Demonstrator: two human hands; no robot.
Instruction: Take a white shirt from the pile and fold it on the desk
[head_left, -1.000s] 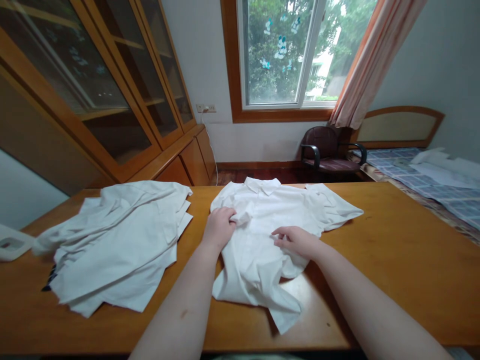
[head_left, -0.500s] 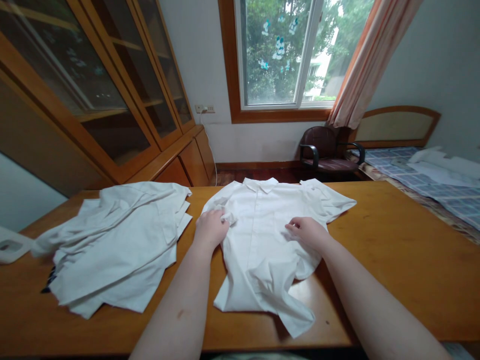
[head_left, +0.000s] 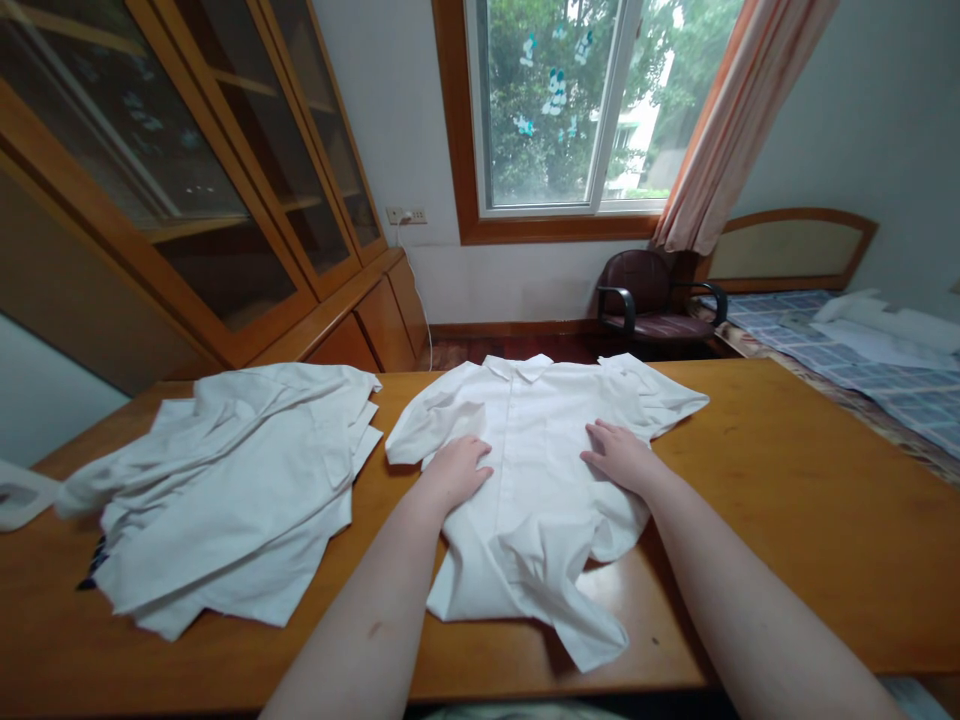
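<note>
A white short-sleeved shirt (head_left: 540, 420) lies front-up on the wooden table (head_left: 787, 500), collar toward the window, its lower hem rumpled near the table's front edge. My left hand (head_left: 457, 468) rests flat on the shirt's left chest, fingers stretched out. My right hand (head_left: 619, 455) lies flat on the right chest, fingers apart. Both sleeves are spread outward. Neither hand grips any cloth.
A loose pile of white shirts (head_left: 232, 480) covers the table's left part, over something dark at its lower left corner. A white object (head_left: 19, 495) sits at the far left edge. Beyond the table stand a dark armchair (head_left: 652, 300), glass-door cabinets (head_left: 210, 180) and a bed (head_left: 862, 350).
My left hand let go of the bunched cloth by the left sleeve and now lies flat. My right hand opened and moved slightly outward. The left sleeve is now spread out.
</note>
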